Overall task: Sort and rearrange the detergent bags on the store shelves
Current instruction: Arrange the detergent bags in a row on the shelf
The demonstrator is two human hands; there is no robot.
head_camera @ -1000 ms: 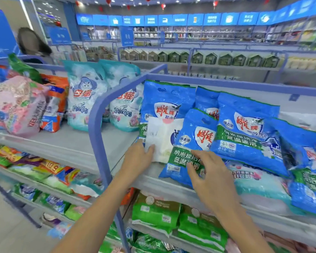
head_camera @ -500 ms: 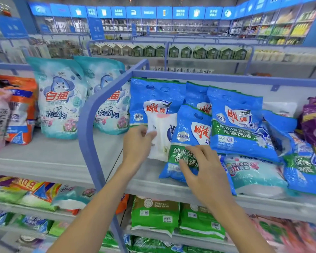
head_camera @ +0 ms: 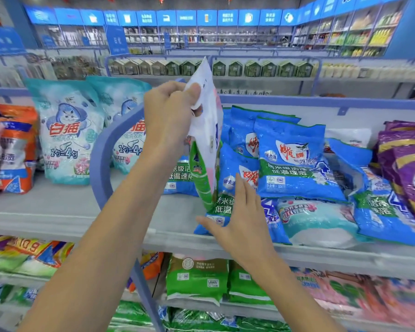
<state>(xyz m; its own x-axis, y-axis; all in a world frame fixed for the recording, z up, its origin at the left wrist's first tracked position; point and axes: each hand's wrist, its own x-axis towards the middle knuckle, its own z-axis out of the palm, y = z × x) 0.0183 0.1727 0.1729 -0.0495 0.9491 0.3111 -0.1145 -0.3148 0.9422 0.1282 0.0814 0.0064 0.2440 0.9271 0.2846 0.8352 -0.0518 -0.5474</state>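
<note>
On the left part of the shelf (head_camera: 58, 212), the teal bags (head_camera: 67, 130) are standing upright behind the blue divider rail (head_camera: 101, 164), well apart from the work.

Just right of the rail, the left hand (head_camera: 170, 116) is now holding the white bag (head_camera: 207, 130) up in the air. Half a second ago that bag was lying propped against the blue ones near the shelf's front edge, with the hand only resting on it. The fingers are curled and clamped on the bag's upper part, thumb against the film. The odd bag is therefore coming out of the blue group, which looks like the sorting step itself; where it belongs is not yet shown.

The bag is hanging with its long axis nearly vertical: the top seal is pointing up, the green bottom end down toward the shelf, and it is turned almost edge-on to the camera. Whether the bottom is touching anything cannot be told.

The right hand (head_camera: 240, 221) is lying flat, fingers straight and together, thumb spread, on the front blue bag (head_camera: 225, 207) at the shelf's front edge, probably steadying it. Further right, the blue pile (head_camera: 295, 168) is leaning, and the purple bags (head_camera: 407, 168) are sitting at the right end.
</note>
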